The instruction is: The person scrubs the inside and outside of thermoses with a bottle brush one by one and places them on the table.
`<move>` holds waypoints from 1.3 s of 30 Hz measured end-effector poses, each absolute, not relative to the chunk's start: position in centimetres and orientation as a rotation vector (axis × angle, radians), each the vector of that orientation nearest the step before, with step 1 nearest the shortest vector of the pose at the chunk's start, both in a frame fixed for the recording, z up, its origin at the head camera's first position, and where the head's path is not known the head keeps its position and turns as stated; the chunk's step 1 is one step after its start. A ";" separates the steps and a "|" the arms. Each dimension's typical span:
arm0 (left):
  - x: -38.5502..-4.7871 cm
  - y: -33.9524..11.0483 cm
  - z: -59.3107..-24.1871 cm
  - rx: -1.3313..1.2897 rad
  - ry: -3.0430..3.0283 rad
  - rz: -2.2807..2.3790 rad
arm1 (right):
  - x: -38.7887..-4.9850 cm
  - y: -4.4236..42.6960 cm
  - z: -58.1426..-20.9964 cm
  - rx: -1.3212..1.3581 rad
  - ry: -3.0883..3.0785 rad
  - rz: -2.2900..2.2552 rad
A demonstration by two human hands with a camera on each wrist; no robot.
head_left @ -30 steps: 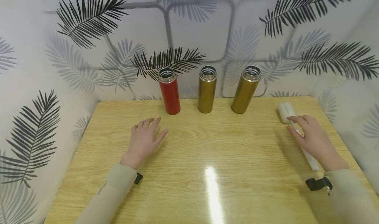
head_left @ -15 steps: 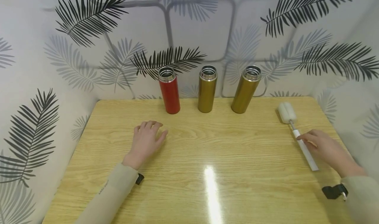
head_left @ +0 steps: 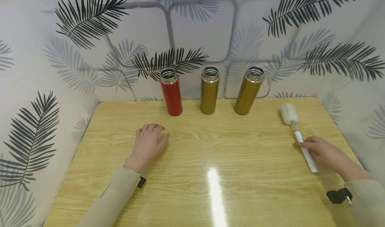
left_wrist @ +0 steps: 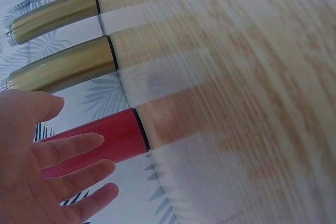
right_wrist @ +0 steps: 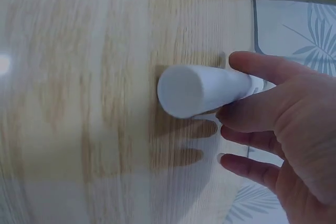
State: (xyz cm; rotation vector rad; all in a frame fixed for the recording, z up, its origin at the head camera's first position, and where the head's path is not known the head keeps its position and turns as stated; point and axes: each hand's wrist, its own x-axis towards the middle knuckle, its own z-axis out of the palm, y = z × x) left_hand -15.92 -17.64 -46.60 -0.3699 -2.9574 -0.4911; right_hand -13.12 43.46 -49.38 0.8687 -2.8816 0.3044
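Observation:
My right hand (head_left: 326,153) pinches the white handle of a bottle brush (head_left: 307,158) with a white sponge head, at the table's right side. In the right wrist view the handle (right_wrist: 210,90) lies between thumb and forefinger, its round end facing the camera. The other fingers are spread off it. My left hand (head_left: 147,143) is at the left with fingers relaxed and holds nothing. Beyond it stands a red bottle (head_left: 172,98) without a cap. Two gold bottles, a middle one (head_left: 209,96) and a right one (head_left: 247,95), also stand uncapped with steel mouths.
The wooden table (head_left: 186,187) has a bright light streak near its front. A wall (head_left: 198,30) with a leaf pattern rises right behind the bottles, and patterned surfaces also flank the table on the left and right.
My right hand has drawn back from near the sponge head to the handle and taken hold of it. The brush has shifted slightly left. My left hand has barely moved.

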 end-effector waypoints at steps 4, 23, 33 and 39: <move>-15.8 -17.6 -46.6 -0.365 -2.969 -0.490 | -13.2 43.2 -49.5 0.921 -2.802 0.265; -15.7 -17.7 -46.6 -0.363 -2.962 -0.502 | -12.9 42.2 -44.7 0.742 -2.487 0.330; -17.1 -18.3 -46.2 -0.355 -2.921 -0.554 | -11.6 39.3 -41.6 0.586 -2.496 0.420; -19.7 -18.3 -45.6 -0.332 -2.792 -0.704 | -11.8 37.2 -40.0 0.493 -2.475 0.669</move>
